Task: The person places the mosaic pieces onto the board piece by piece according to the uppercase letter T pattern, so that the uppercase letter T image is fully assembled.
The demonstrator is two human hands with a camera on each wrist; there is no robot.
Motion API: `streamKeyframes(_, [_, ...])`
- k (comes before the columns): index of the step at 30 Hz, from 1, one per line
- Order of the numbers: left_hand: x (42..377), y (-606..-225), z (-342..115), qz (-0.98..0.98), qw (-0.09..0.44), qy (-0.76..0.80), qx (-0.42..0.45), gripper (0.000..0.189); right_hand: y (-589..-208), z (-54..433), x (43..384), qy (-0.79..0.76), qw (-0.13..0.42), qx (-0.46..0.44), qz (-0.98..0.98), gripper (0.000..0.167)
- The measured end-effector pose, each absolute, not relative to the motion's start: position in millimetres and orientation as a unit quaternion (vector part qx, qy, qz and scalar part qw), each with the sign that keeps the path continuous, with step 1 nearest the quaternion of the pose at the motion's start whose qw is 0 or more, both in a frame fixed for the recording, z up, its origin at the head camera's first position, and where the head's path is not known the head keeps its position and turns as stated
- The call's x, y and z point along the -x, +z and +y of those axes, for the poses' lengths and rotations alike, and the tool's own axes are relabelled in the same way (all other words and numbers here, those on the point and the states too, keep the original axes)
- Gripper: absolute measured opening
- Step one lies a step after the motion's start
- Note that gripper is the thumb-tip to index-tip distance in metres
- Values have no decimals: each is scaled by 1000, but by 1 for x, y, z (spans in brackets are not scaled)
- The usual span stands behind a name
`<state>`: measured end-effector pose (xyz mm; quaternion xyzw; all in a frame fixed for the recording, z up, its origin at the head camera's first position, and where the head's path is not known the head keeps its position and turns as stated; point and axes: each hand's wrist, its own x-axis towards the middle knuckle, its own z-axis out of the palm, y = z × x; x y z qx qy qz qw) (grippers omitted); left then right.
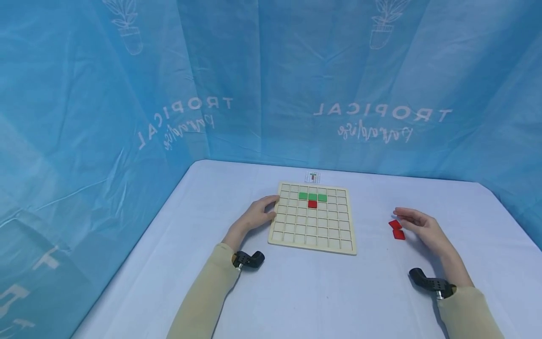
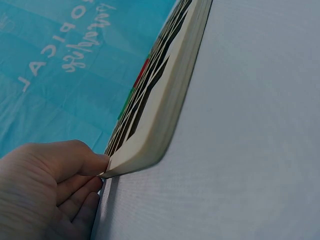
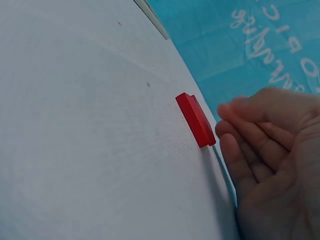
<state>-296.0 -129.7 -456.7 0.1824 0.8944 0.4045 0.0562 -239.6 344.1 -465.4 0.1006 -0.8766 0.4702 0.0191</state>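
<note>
A square pale wooden board (image 1: 311, 241), ruled into a grid, lies on the table. Three green tiles (image 1: 313, 197) form a row in its upper part, with one red tile (image 1: 312, 204) directly below the middle one. My left hand (image 1: 254, 214) touches the board's left edge with thumb and fingers spread along it; up close, the thumb tip (image 2: 102, 162) meets the rim. To the right of the board are two loose red tiles (image 1: 399, 234), seen edge-on as red pieces (image 3: 196, 120) in the right wrist view. My right hand (image 1: 423, 230) hovers beside them, fingers loosely bent, holding nothing visible.
A small printed card (image 1: 312, 177) with a coloured grid pattern lies behind the board. White cloth covers the table (image 1: 317, 292). Blue curtains (image 1: 288, 84) with mirrored lettering enclose the back and sides.
</note>
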Motion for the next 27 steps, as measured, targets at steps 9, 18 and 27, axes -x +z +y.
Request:
streamKeyframes(9, [298,-457,-131,897,56,400,-180,54,-469,339,239,414,29,-121,-902,37])
streamKeyframes(18, [299,-456,-132,895,53,403,-184,55,-467,339,239,367,45,-71,-926,43])
streamKeyframes(27, [299,-458,-131,895,59,401,-188,54,-468,342,237,364,48,-85,-926,42])
